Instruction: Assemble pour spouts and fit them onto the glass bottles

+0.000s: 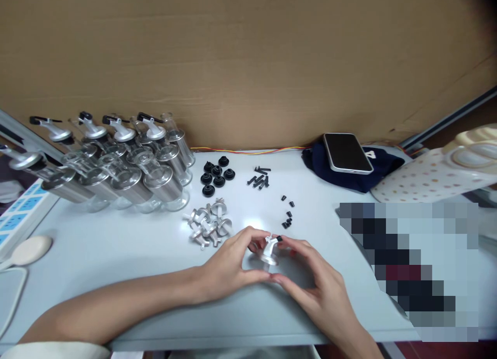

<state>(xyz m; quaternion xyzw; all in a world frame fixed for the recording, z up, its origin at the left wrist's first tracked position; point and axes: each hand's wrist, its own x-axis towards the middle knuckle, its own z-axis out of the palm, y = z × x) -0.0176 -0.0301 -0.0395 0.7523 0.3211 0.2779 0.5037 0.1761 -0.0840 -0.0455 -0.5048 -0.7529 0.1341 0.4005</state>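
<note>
Silvery metal: the pourer spout [269,252] is up in your hands, over the desk [116,250] and to the right of the loose spouts [224,226]. Your left hand [227,260] is closed on it; your right hand [324,279] also has it, thumb low and index finger at the black cap [278,239] on its tip (how firmly that cap sits, I cannot tell). You seem to be fitting cap to spout; the next move likely calls for steady support and light, straight pressure.
</note>
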